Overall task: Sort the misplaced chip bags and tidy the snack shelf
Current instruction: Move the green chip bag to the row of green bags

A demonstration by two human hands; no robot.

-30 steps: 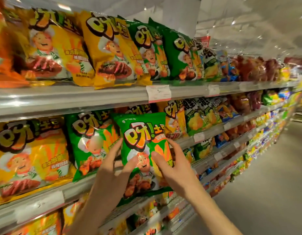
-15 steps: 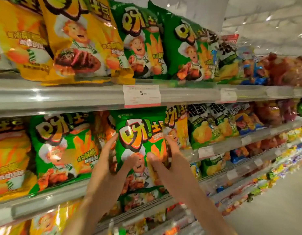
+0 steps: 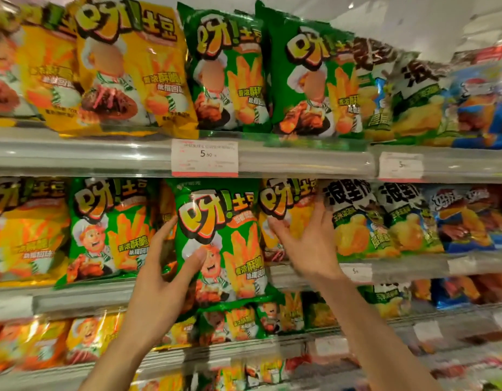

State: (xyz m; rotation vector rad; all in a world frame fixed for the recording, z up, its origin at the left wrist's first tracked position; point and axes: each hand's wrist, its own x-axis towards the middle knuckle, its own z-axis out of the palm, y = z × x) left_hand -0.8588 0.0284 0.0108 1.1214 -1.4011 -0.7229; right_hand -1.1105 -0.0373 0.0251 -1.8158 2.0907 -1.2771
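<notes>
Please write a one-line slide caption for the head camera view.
Left hand holds a green chip bag on the middle shelf while right hand touches the neighbouring yellow chip bag.

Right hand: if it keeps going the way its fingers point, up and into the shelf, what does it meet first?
The right hand already lies against the yellow chip bag on the middle shelf. Pushing on would press that bag back; depth behind it is unclear.
</notes>
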